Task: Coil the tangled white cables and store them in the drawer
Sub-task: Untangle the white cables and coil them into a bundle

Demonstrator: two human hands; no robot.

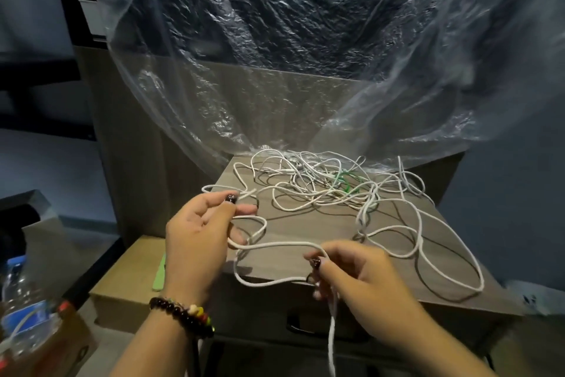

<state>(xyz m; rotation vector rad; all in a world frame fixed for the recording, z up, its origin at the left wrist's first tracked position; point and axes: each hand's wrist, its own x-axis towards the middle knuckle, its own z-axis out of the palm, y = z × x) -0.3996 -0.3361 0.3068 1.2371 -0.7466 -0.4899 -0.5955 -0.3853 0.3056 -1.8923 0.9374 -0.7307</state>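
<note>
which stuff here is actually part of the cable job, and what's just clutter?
Job: white cables on the drawer unit; left hand and right hand, each pinching a cable; drawer handle.

Clutter: plastic sheet, water bottle, cardboard box, green ties.

— What is on the wooden cabinet (305, 260)?
— Tangled white cables (318, 187), under a clear plastic sheet (275, 40).
— And the hands?
— The left hand (198, 233) and right hand (354, 272) each pinch one cable loop (275, 245).
</note>
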